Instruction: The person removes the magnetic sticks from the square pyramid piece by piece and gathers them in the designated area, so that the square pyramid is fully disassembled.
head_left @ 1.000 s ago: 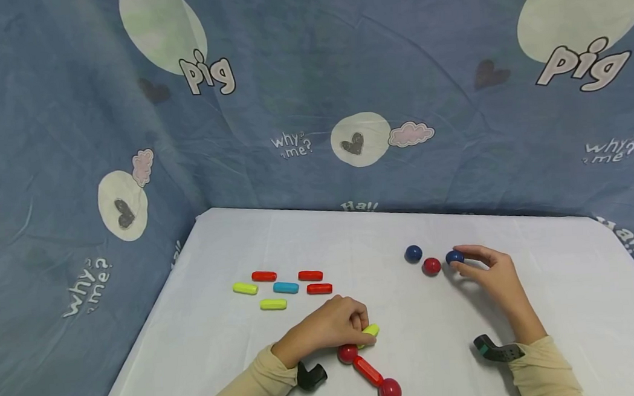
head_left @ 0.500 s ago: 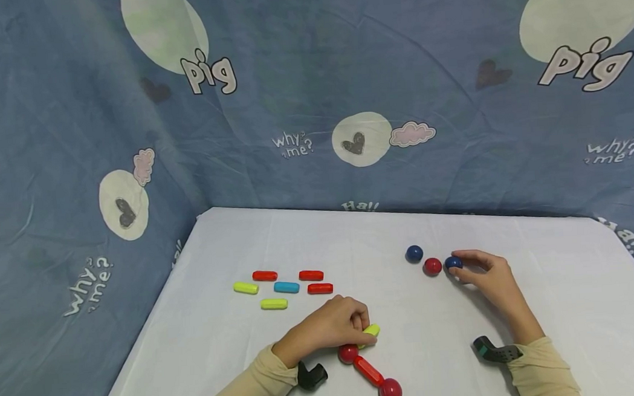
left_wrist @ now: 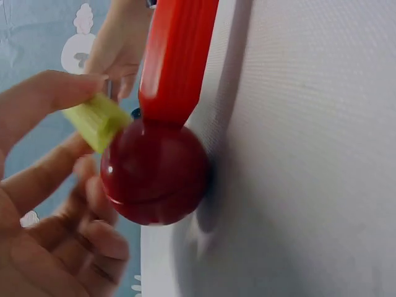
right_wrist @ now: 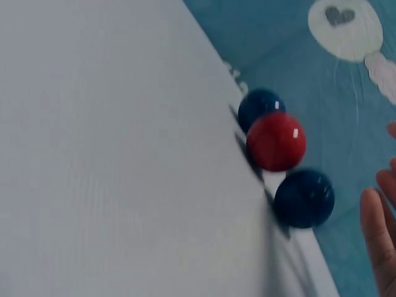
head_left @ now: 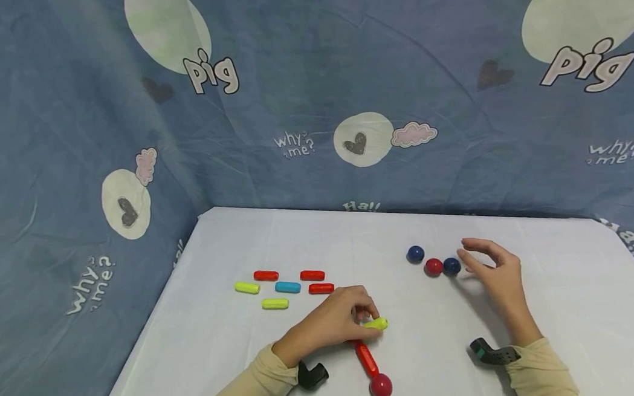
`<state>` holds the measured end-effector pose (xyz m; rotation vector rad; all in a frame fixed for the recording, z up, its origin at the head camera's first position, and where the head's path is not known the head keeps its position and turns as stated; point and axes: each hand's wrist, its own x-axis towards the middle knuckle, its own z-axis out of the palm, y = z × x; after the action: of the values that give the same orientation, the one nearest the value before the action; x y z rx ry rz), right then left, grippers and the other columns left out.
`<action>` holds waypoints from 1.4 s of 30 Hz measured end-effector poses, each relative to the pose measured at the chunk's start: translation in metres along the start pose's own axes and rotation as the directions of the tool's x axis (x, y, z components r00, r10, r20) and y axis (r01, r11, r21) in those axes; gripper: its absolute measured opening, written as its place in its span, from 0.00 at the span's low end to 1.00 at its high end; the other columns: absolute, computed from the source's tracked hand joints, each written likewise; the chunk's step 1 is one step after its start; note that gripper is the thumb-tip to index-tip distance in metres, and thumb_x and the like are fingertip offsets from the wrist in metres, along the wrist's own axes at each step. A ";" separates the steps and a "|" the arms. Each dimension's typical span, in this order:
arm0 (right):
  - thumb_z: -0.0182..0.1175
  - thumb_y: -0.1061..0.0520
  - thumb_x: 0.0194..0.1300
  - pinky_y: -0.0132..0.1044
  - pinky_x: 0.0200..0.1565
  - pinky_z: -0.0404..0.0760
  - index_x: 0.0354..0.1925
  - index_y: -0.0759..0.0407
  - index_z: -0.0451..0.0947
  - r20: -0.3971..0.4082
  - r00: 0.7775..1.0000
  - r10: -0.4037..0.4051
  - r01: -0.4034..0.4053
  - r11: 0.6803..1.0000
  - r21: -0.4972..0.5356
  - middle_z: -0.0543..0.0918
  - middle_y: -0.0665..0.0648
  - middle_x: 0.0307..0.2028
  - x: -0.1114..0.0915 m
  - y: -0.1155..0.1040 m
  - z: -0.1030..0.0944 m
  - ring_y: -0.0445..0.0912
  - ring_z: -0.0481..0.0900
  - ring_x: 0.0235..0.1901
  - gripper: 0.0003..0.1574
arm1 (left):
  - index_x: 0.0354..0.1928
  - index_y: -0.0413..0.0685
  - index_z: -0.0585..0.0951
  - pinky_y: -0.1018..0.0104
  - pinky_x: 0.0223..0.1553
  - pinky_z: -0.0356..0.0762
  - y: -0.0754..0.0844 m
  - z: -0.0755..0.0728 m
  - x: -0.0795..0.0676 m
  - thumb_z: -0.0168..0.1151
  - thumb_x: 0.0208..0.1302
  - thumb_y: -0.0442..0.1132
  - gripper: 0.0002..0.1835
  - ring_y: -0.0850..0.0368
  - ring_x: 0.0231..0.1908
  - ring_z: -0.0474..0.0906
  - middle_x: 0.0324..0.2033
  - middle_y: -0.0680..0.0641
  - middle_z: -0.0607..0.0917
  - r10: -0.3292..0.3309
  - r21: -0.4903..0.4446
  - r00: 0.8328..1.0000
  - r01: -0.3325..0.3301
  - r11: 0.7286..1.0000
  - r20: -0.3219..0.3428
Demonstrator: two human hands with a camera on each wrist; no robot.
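Observation:
My left hand (head_left: 330, 319) pinches a yellow-green magnetic rod (head_left: 378, 324) between thumb and fingers. In the left wrist view that rod's end meets a red ball (left_wrist: 154, 173), which the hand mostly covers in the head view. From this ball runs a red rod (head_left: 367, 359), with a second red ball (head_left: 380, 387) at its other end. My right hand (head_left: 499, 278) holds nothing; its fingers are spread apart just right of a blue ball (head_left: 452, 266). Beside that one sit a red ball (head_left: 434, 267) and another blue ball (head_left: 415, 254).
Several loose rods lie at the left of the white table (head_left: 196, 363), among them a blue rod (head_left: 287, 287), a red rod (head_left: 266, 275) and a yellow-green rod (head_left: 275, 303). A blue patterned cloth (head_left: 267, 92) hangs behind the table.
My right hand has set the blue ball beside the red one, let go and drawn back. My left hand has shifted slightly up and right; the joined red rod and ball have swung left.

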<state>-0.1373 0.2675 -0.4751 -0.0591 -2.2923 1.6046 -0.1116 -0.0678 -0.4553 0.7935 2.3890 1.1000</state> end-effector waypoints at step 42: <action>0.74 0.61 0.61 0.28 0.26 0.79 0.52 0.62 0.86 0.776 0.617 -0.128 0.031 0.990 0.139 0.89 0.65 0.47 -0.035 -0.005 0.071 0.32 0.77 0.25 0.20 | 0.41 0.51 0.90 0.75 0.39 0.75 -0.010 -0.002 0.003 0.78 0.58 0.38 0.09 0.68 0.33 0.77 0.33 0.57 0.88 -0.071 0.098 0.995 0.077 0.992 -0.066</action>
<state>-0.1245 0.1938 -0.5009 0.9649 -2.7183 1.9595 -0.1180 -0.0724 -0.4621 0.7065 2.5215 0.9964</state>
